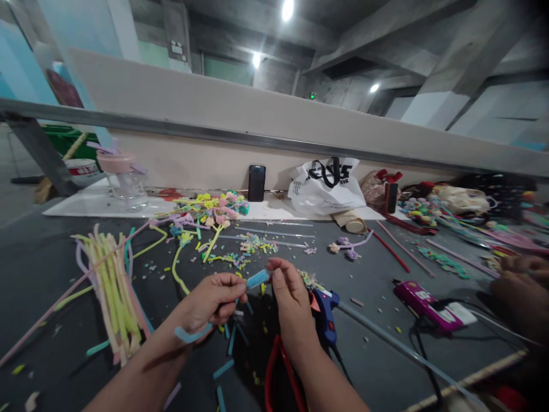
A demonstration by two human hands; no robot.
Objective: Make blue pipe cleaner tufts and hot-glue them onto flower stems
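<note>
My left hand (218, 297) pinches the left end of a short light-blue bundle (257, 278), which looks like pieces of fuzzy chenille stem. A bent blue length of stem (193, 333) pokes out below that hand. The fingers of my right hand (291, 297) close round the bundle's other end, partly hiding it. Under the right hand lie red-handled pliers or cutters (271, 372), their jaws hidden. Beside its right edge is a blue glue gun (328, 315). Cut blue stem pieces (223, 369) are scattered on the dark table below my hands.
To the left lies a bundle of yellow and pink stems (115, 303). Finished-looking stem flowers (218, 209) are heaped behind, near a phone (256, 183) and a clear cup (124, 183). A magenta power strip (429, 306) with cables is at right, near another person's hand (523, 292).
</note>
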